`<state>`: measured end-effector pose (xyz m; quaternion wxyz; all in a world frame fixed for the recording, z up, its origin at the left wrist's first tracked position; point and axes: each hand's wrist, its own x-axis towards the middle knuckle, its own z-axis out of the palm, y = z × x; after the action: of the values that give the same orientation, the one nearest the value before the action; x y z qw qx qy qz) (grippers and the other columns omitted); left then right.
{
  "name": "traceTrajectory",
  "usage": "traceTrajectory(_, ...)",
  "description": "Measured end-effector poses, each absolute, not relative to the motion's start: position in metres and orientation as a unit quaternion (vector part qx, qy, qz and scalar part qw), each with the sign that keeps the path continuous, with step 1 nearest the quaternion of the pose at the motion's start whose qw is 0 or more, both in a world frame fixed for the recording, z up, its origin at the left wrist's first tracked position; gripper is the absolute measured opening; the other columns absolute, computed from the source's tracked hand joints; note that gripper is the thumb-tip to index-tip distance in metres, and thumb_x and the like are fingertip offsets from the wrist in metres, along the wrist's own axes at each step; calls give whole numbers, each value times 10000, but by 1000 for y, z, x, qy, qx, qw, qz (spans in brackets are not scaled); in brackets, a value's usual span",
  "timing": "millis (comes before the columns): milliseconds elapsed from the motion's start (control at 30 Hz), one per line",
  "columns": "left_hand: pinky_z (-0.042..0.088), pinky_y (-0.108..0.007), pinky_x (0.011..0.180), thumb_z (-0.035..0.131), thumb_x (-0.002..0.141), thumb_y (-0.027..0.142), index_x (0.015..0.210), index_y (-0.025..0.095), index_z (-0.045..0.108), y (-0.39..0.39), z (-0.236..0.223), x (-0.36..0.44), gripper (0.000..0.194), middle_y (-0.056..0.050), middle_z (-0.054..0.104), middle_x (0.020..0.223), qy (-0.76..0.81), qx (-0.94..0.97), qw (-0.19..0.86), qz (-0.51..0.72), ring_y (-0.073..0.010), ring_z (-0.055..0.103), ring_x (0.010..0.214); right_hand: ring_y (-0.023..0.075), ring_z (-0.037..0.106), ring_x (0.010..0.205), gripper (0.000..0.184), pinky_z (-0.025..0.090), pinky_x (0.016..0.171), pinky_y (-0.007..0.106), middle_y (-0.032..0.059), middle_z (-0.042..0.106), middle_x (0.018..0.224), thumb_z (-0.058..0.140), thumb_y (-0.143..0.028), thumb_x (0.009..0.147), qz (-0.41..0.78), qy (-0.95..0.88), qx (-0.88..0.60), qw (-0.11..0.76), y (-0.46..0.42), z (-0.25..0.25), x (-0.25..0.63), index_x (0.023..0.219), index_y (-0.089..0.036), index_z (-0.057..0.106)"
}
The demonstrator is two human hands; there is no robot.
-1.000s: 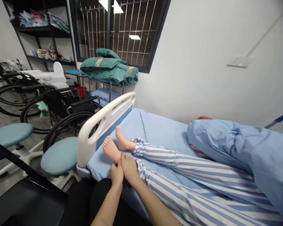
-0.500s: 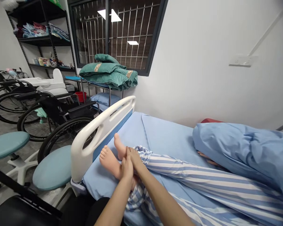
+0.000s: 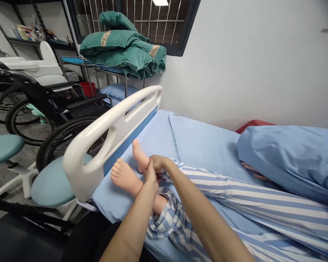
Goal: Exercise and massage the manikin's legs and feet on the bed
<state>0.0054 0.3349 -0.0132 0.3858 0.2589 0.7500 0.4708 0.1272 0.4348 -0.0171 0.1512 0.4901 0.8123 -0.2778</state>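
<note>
Grasping the far foot [image 3: 140,156] at its ankle near the footboard [image 3: 77,154], the left hand [image 3: 151,175] and right hand [image 3: 159,163] could twist the joint through uneven pull.

hands [image 3: 151,174] bare | both forearms [image 3: 205,211] bare | legwear [image 3: 83,236] black

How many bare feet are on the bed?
2. The near foot is on this side, beside the white footboard. The far foot is behind it, with the left hand and right hand at its ankle.
</note>
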Motion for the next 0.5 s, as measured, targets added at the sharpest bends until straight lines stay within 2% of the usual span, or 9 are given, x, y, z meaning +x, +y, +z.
traceTrajectory(67, 332, -473, 908, -48, 914, 361, 1013, 108, 472, 334, -13, 2, 586, -181, 509, 1089, 831, 263, 218, 440, -330, 369, 1183, 179, 607, 706, 200, 431, 614, 243, 48, 676, 755, 634, -173, 636, -255, 821, 495, 127, 430, -16, 129, 825, -122, 674)
traceTrajectory(133, 346, -446, 891, 10, 930, 311, 974, 97, 467, 332, -9, 1, 507, -174, 516, 1034, 871, 281, 98, 390, -298, 420, 1115, 219, 619, 797, 265, 432, 666, 277, 84, 681, 872, 603, -222, 691, -211, 829, 510, 90, 420, -13, 132, 939, -138, 641)
traceTrajectory(333, 391, -327, 764, 42, 942, 268, 835, 133, 436, 318, 8, 8, 430, -78, 476, 811, 863, 309, 29, 398, -214, 492, 933, 251, 566, 1015, 281, 377, 851, 356, 134, 620, 1076, 381, -283, 883, -80, 822, 563, 1, 370, -8, 135, 1094, -167, 525)
traceTrajectory(500, 396, -308, 745, 27, 945, 270, 841, 132, 432, 304, 31, 12, 439, -65, 460, 798, 848, 323, 30, 419, -217, 479, 949, 239, 523, 1078, 319, 348, 896, 367, 138, 570, 1151, 404, -293, 887, -30, 830, 557, -18, 358, -11, 135, 1177, -171, 459)
